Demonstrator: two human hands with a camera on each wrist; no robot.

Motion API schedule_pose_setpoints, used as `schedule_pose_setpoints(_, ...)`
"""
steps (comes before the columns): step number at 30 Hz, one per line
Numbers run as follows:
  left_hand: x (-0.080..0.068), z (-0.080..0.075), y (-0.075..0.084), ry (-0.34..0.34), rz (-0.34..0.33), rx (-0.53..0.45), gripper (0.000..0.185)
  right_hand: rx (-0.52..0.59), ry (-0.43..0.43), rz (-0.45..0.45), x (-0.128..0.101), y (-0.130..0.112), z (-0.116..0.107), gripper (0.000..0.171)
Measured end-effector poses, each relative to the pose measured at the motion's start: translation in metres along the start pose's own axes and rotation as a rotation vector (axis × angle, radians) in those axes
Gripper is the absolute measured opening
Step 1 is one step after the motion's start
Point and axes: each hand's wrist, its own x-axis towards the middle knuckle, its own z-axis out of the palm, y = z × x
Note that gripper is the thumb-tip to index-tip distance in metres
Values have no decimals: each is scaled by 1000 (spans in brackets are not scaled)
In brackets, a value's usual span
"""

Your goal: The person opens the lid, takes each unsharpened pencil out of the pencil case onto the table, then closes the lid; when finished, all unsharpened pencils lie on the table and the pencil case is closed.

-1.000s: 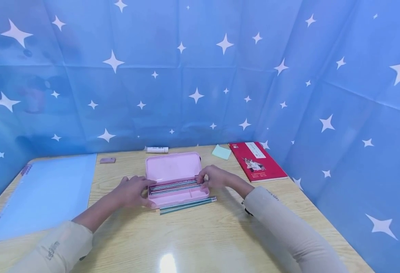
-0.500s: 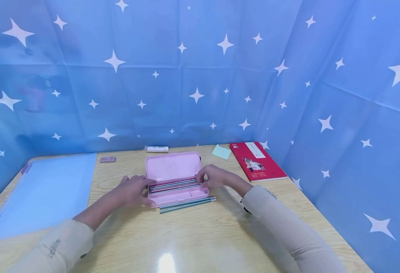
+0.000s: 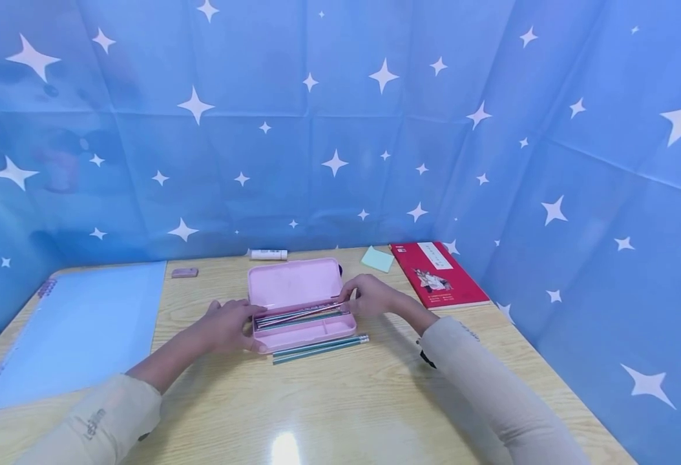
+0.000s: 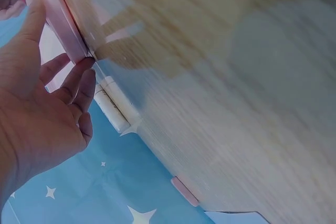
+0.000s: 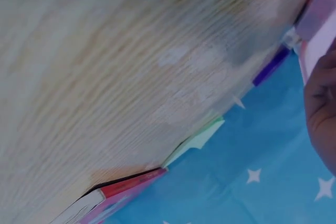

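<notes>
A pink pencil case (image 3: 294, 284) lies with its lid raised, and several pencils rest in its rear compartment. My left hand (image 3: 224, 326) grips the case's left end, thumb at the front and fingers toward the back; the left wrist view shows the thumb and fingers spread around the case (image 4: 65, 22). At the right end, my right hand (image 3: 369, 295) pinches a reddish pencil (image 3: 316, 311), its right end tilted up above the others. Two green pencils (image 3: 320, 349) lie on the table along the case's front. Only part of the right hand (image 5: 323, 114) shows in the right wrist view.
Behind the case are a white tube (image 3: 268, 254) and a purple stick-shaped thing (image 5: 271, 66). A small eraser (image 3: 185, 272) and a large spiral-bound pad (image 3: 84, 329) lie left. Light green sticky notes (image 3: 377, 259) and a red book (image 3: 439, 274) lie right, near the starry cloth.
The right hand has risen slightly and shifted right, lifting the right end of the reddish pencil out of the compartment. The left hand stays on the case.
</notes>
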Motion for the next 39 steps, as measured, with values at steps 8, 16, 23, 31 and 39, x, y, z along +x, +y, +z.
schedule_pose_setpoints(8, -1, -1, 0, 6, -2, -19, 92, 95, 104, -45, -20, -5, -5, 12)
schedule_pose_setpoints(16, 0, 2, -3, 5, 7, -27, 91, 231, 274, -4, -43, -12, -4, 14)
schedule_pose_setpoints(23, -1, 1, -3, 18, 24, -31, 90, 286, 355, -10, -64, -18, -12, 18)
schedule_pose_setpoints(31, 0, 3, -3, 2, 13, -47, 91, 388, 358, -15, -87, -20, -11, 19)
schedule_pose_setpoints(39, 1, 6, -8, 14, 17, -52, 90, 397, 286, -57, -98, -24, -6, 16)
